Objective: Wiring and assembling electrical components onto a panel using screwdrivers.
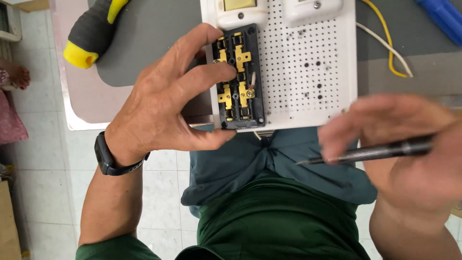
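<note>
Gripping the black socket module [238, 79] on the white perforated board [308, 72], the left hand [163, 101] is pressing fingers across its brass contacts; the right hand [409, 149], blurred at near right, is clamping a slim metal screwdriver [365, 153]. A yellow-black tool handle [91, 31] is lying far left.

Yellow-and-black tool handle [91, 33], yellow wire [388, 43], white wire [385, 45], blue tool [445, 17], grey mat [154, 33]

Bright even light, soft shadows, right hand [409, 154] motion-blurred
</note>
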